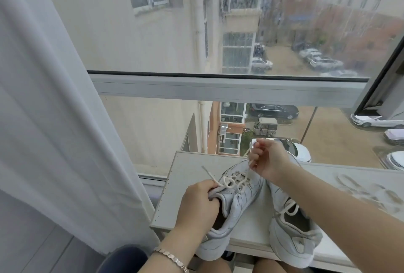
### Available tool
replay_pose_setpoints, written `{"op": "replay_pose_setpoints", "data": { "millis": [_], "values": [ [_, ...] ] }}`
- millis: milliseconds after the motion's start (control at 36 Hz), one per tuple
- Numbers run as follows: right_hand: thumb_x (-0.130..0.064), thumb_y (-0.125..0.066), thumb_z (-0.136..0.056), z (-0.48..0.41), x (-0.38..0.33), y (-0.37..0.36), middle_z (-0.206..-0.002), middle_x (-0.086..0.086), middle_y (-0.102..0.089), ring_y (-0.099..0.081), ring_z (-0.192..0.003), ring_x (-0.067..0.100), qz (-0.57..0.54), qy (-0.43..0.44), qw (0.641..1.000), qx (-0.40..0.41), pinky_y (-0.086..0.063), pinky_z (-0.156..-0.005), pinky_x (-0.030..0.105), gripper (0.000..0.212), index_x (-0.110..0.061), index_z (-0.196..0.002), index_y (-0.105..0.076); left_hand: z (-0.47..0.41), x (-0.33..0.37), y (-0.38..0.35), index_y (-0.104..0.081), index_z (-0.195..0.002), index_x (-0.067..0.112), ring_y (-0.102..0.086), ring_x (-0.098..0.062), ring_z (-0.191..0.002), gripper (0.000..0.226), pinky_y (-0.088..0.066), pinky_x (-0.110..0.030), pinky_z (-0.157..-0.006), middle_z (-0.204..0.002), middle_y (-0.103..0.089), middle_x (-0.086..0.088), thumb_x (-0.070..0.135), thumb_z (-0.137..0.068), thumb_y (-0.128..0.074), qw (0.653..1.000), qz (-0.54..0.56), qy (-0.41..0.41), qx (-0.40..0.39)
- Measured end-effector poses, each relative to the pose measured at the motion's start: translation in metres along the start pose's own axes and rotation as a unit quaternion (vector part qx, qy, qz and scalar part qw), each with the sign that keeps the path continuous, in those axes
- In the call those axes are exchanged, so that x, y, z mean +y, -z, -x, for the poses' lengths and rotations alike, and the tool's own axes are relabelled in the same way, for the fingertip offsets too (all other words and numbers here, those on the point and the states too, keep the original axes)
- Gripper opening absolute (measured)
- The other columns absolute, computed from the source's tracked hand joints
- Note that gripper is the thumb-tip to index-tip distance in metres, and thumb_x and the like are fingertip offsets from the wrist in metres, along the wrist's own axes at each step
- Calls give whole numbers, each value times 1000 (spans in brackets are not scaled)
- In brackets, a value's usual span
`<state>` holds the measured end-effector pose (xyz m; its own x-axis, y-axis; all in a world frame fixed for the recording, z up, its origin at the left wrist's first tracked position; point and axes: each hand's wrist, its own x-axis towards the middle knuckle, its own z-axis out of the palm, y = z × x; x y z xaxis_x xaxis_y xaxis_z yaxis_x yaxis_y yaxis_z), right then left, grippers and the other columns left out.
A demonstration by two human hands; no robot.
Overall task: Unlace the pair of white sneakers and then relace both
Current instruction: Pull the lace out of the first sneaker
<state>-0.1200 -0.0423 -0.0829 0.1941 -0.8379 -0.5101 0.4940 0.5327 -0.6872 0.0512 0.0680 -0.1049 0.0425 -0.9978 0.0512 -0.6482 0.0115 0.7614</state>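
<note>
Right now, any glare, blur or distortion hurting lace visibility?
Head view: soft flat daylight, no hard shadows or glare on the left sneaker; wide-angle skews the window frame; upper pane streaked and hazy; lace in the right hand slightly soft, low contrast against the shoe.

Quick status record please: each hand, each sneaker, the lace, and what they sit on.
left hand: grips the tongue of the left sneaker
right hand: pinches the lace, drawn up above the eyelets
left sneaker: lace loose in its eyelets, one end free on the board
right sneaker: beside it, lace in, no hand on it
surface: pale board by the window
</note>
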Motion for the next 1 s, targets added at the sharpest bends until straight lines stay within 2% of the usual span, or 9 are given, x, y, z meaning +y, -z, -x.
{"op": "replay_pose_setpoints", "data": {
  "millis": [56,167,306,389,500,583,667,806,1000],
  "values": [
    [-24,-47,-90,2,-2,-3,-43,-8,-28,-23,-34,8,194,-29,981,-8,-20,-38,16,31,-15,-60,-43,0,0,0,-71,-86,14,-56,-9,-71,21,-37,-14,-56,-78,-67,1,5,-82,-52,1000,-2,3,1],
    [-43,-59,-87,8,-13,-13,-40,-8,-35,-27,-35,7,628,12,777,-38,-28,-37,16,36,-13,-66,-62,0,0,0,-70,-85,13,-55,-12,-70,22,-36,-14,-54,-77,-66,-1,3,-81,-51,1000,-10,6,3],
    [-22,-60,-90,12,-24,-7,-37,-7,-40,-30,-30,5,402,146,904,21,-26,-33,13,36,-7,-58,-54,0,1,-1,-68,-86,14,-57,-14,-75,21,-38,-12,-57,-78,-64,3,3,-81,-50,1000,-9,15,-3],
    [-17,-57,-89,13,-14,0,-46,0,-42,-35,-36,8,406,186,887,114,-29,-39,16,34,-7,-58,-50,-1,1,0,-67,-93,25,-60,-13,-84,27,-50,-28,-73,-87,-67,8,8,-78,-52,999,-9,29,-34],
    [-23,-50,-88,17,2,0,-66,2,-56,-50,-60,16,689,150,698,125,-38,-54,22,23,-6,-80,-63,-6,5,5,-55,-115,38,-56,-5,-101,42,-48,-33,-90,-106,-59,20,24,-76,-54,993,6,60,-104],
    [-19,-50,-85,21,16,1,-120,-2,-52,-46,-114,17,817,222,528,69,-36,-97,32,37,-21,-121,-56,-6,9,8,-42,-129,39,-49,-1,-107,53,-43,-29,-96,-116,-50,21,25,-79,-52,995,-11,33,-92],
    [-13,-47,-88,27,24,-3,-128,-9,-48,-36,-124,11,790,313,526,-43,-18,-107,28,38,-25,-122,-58,-1,17,9,-50,-114,39,-46,-1,-98,44,-41,-25,-88,-104,-49,24,35,-71,-46,999,-28,-26,-35],
    [-16,-45,-92,26,28,-7,-113,2,-60,-51,-108,19,786,278,543,-103,-35,-88,21,28,-4,-105,-67,1,31,0,-43,-79,29,-44,-11,-84,30,-35,-26,-70,-82,-41,11,56,-78,-56,983,-172,-58,-20],
    [-15,-58,-90,27,21,-7,-107,2,-68,-59,-92,10,764,252,585,-100,-35,-72,6,21,-13,-106,-71,-6,43,-7,-61,-95,23,-50,-20,-99,27,-40,-30,-79,-99,-50,2,48,-86,-55,974,-218,10,-56]
  ]
}}
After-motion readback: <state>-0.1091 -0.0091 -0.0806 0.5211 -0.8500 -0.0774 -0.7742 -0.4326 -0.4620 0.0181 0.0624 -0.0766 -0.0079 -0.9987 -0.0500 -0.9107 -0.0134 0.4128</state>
